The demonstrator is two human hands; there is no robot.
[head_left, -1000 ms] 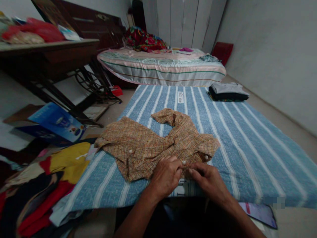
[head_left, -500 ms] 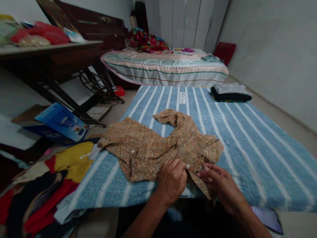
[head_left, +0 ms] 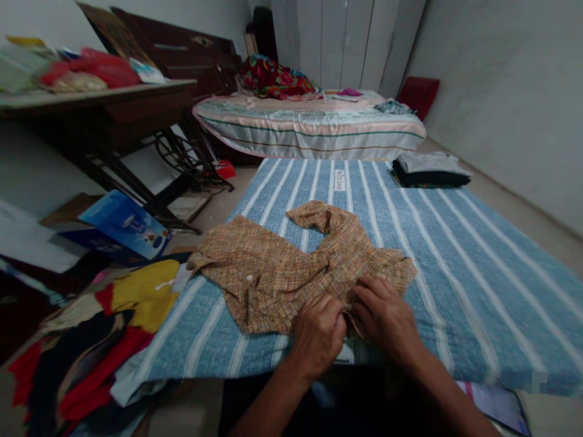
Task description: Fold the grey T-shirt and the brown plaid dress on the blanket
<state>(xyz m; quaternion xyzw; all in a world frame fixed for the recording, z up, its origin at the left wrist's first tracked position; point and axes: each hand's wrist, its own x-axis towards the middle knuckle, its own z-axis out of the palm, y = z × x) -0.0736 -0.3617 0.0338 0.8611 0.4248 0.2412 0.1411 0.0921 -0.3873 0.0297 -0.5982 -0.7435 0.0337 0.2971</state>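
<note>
A brown checked shirt [head_left: 273,267] with small pale buttons lies crumpled on the blue-and-white striped cloth [head_left: 437,267]. Its sleeve curls up at the far side. My left hand [head_left: 319,328] is closed on the shirt's near edge, with the fingertips tucked under and hidden. Close beside it, my right hand [head_left: 387,312] has its fingers bent over the fabric and the thumb out of sight, gripping the same edge. Between the two hands a short fold of the placket shows.
Folded clothes [head_left: 430,170] are stacked at the far right of the cloth. Loose garments [head_left: 146,291] pile up at the left, below a blue box [head_left: 127,224]. A sewing-machine table [head_left: 136,91] stands behind them. A phone [head_left: 498,406] lies at the near right.
My right hand has moved left and forward onto the shirt, beside my left hand. The flap that hung toward me is now gathered in. The view has shifted slightly.
</note>
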